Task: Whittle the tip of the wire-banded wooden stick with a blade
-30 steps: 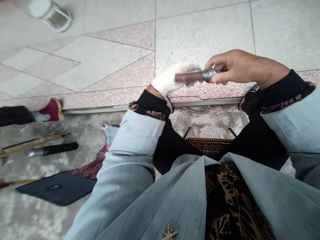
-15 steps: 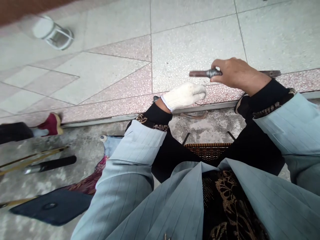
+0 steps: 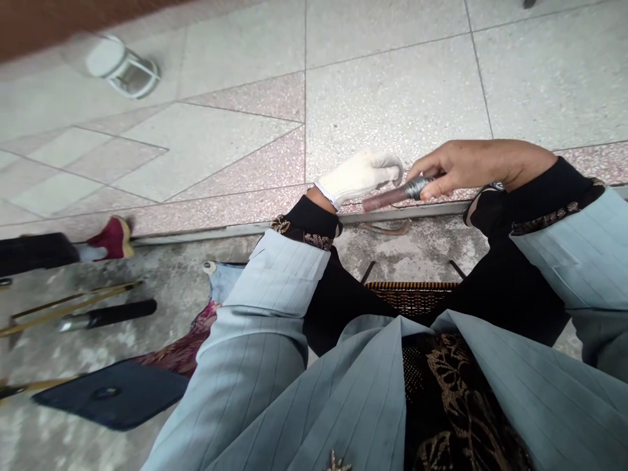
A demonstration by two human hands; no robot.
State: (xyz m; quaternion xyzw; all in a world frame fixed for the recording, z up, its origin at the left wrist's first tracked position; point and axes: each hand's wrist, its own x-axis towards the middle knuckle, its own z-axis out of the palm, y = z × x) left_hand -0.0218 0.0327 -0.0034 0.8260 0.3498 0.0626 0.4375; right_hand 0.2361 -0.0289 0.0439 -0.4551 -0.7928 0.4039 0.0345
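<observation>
Brown rod (image 3: 393, 195), long axis slanting lower-left, gripped in right hand (image 3: 468, 165); left hand (image 3: 359, 175) curled, contents unclear.

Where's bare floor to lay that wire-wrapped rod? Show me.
Free: the pale tile beyond the gloved left hand and the right hand holding the rod; also the patterned tiles between white stool and red shoe. Crowded: the concrete at picture left, with black-handled tool and dark blue flat piece.

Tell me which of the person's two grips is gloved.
The left grip, covered by a white glove. The right grip is bare and holds a brown stick wound with what looks like silvery wire.
</observation>
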